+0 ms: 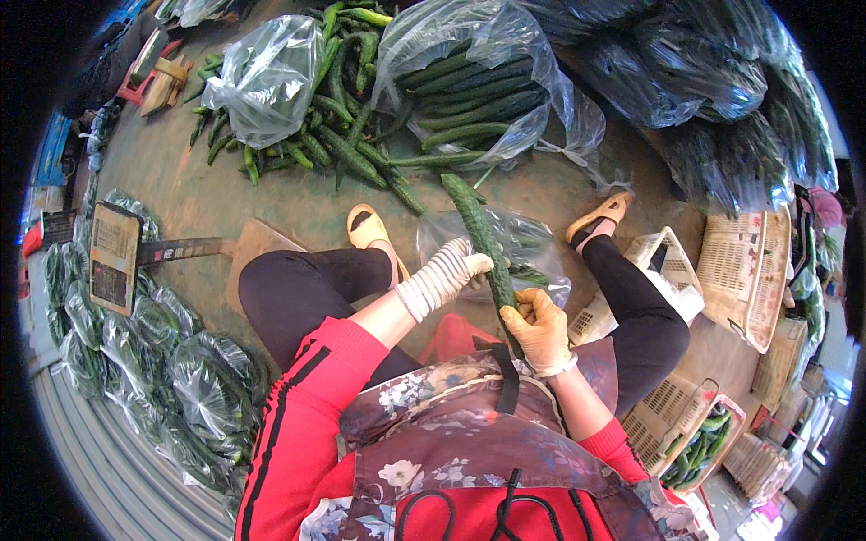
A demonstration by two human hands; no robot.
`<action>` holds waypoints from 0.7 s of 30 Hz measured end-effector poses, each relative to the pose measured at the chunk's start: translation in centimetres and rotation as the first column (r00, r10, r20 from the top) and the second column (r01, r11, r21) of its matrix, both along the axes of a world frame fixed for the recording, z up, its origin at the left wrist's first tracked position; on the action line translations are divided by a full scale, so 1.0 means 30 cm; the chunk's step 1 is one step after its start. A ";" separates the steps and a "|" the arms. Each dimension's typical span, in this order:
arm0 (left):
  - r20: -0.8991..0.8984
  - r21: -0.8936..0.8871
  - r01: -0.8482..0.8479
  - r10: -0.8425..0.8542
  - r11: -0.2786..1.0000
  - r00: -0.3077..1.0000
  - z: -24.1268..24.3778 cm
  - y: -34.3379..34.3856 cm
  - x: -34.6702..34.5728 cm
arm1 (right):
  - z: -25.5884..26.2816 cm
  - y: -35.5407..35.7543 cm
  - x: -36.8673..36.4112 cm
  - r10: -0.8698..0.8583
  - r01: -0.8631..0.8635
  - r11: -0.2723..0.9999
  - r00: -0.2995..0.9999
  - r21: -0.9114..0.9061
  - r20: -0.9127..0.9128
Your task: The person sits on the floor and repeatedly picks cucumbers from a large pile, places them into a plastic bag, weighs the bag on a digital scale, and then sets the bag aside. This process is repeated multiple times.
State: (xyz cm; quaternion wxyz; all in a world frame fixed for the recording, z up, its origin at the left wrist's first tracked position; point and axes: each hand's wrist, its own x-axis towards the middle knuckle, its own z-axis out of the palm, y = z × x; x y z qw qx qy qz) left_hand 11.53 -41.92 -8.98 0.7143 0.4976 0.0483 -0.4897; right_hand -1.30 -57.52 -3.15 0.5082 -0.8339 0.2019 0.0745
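Observation:
A long dark green cucumber (486, 233) is held upright-slanted before my lap, its lower end near the apron. My left hand (477, 265), in a white glove with a striped cuff, grips it around the middle; some fingers are hidden behind it. Lower down, my right hand (540, 328) in a yellowish rubber glove has thumb and fingers closed on the same cucumber. Beneath the hands, a clear plastic bag (538, 237) with cucumbers inside lies on the floor between my feet. Part of a red plastic object (453, 338) shows under my lap.
Ahead are loose cucumbers (331, 128), a tied plastic bag (270, 78) and an open bag of cucumbers (473, 88). Bagged cucumbers (162, 365) and a scale display (116, 257) stand left. At right are plastic crates (741, 270), a crate with cucumbers (703, 439) and stacked bags (676, 74).

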 end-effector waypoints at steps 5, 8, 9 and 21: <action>0.044 -0.028 -0.033 0.034 0.999 0.998 0.016 -0.001 0.000 | -0.025 -0.005 -0.002 0.029 -0.029 0.999 0.999 -0.034 -0.017; 0.033 -0.033 -0.056 0.057 0.998 0.998 0.013 -0.004 0.001 | -0.033 -0.005 0.001 0.029 -0.029 1.000 0.998 0.000 -0.048; 0.023 -0.038 -0.063 0.064 0.997 0.998 0.013 -0.003 0.002 | -0.034 -0.003 0.000 0.058 -0.059 0.998 0.997 -0.003 -0.060; -0.055 -0.050 -0.044 0.041 0.998 0.998 -0.066 -0.009 -0.005 | -0.027 -0.005 -0.007 0.047 0.114 0.835 0.960 0.539 -0.275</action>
